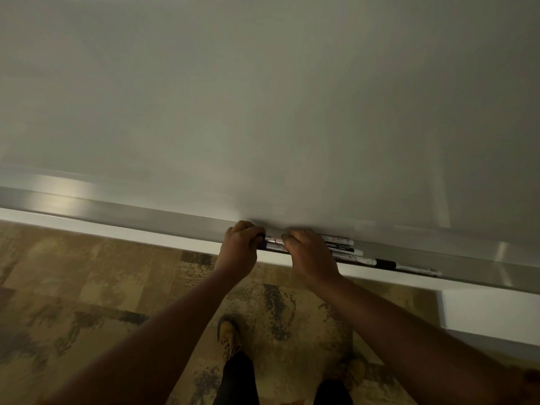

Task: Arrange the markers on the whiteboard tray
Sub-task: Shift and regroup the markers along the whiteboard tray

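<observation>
Several white markers [342, 246] lie lengthwise in a bunch on the grey whiteboard tray [146, 213], which runs across the view below the whiteboard [263, 97]. My left hand [239, 249] is closed over the bunch's left ends, where a dark purple cap shows. My right hand [309, 258] is closed over the middle of the same bunch. White barrels with black print stick out to the right of my right hand. One more marker [409, 267] with a black cap lies further right on the tray, apart from the bunch.
A white ledge [117, 229] runs under the tray. Below is patterned brown carpet [87, 302], with my tan boots [229, 337] and dark trousers. A white surface [491, 311] stands at the right.
</observation>
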